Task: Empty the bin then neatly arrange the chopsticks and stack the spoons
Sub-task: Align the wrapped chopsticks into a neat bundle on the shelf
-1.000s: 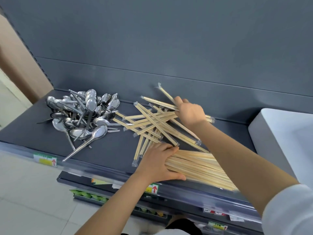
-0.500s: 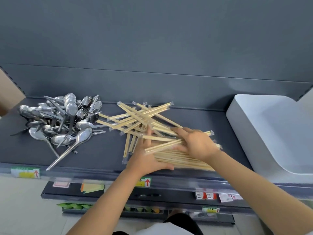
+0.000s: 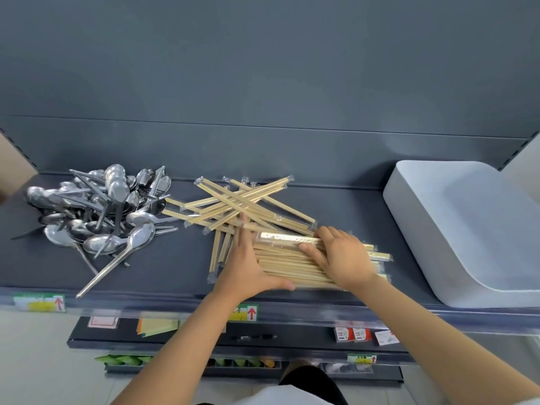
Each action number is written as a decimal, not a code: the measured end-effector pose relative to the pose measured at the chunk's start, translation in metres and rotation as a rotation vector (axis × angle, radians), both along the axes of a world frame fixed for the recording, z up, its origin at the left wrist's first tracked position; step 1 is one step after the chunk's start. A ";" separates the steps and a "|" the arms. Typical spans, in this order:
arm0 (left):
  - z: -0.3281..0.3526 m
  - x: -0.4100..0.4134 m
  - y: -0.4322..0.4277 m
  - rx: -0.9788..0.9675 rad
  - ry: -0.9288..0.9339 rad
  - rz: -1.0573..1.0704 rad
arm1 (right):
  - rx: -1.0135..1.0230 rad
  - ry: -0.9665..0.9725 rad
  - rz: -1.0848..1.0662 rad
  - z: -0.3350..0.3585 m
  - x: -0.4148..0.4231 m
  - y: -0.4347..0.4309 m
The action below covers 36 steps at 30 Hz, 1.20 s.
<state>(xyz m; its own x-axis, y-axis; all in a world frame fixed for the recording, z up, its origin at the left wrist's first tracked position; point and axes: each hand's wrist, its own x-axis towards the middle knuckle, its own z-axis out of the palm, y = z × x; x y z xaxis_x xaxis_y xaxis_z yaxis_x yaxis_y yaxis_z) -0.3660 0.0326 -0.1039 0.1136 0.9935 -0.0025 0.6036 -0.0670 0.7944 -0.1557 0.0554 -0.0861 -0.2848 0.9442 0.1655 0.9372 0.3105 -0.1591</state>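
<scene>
A row of wrapped wooden chopsticks [image 3: 287, 263] lies side by side near the front of the dark shelf [image 3: 163, 261]. My left hand [image 3: 248, 267] lies flat against the row's left ends, fingers straight and thumb along the front. My right hand [image 3: 343, 258] rests on top of the row with fingers spread. Behind the row, loose chopsticks [image 3: 242, 203] lie crossed in a heap. A pile of metal spoons [image 3: 99, 211] sits at the left. The white bin [image 3: 473, 229] rests overturned at the right.
The shelf's front edge carries price labels [image 3: 39, 302]. Lower shelves with small goods [image 3: 353, 334] show below. A dark back panel rises behind the shelf.
My right hand brought a wrapped pair down from the loose heap and laid it on the back of the neat row. The view swung left to right, so the bin shows more fully.
</scene>
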 end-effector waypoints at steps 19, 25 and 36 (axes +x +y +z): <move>-0.001 0.000 0.001 0.121 0.183 0.063 | 0.140 0.105 0.204 -0.016 -0.004 -0.005; -0.001 0.000 0.001 0.267 0.392 0.151 | 0.237 0.100 0.299 -0.019 -0.003 -0.003; -0.009 0.000 0.002 0.295 0.143 0.062 | -0.010 -0.160 0.076 -0.003 -0.041 -0.010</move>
<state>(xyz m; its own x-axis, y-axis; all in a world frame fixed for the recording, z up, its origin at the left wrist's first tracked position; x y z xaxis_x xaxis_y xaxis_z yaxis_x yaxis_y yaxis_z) -0.3662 0.0341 -0.1126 0.0725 0.9588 0.2748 0.7176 -0.2414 0.6532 -0.1969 0.0456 -0.0889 -0.3771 0.9204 0.1027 0.9247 0.3804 -0.0130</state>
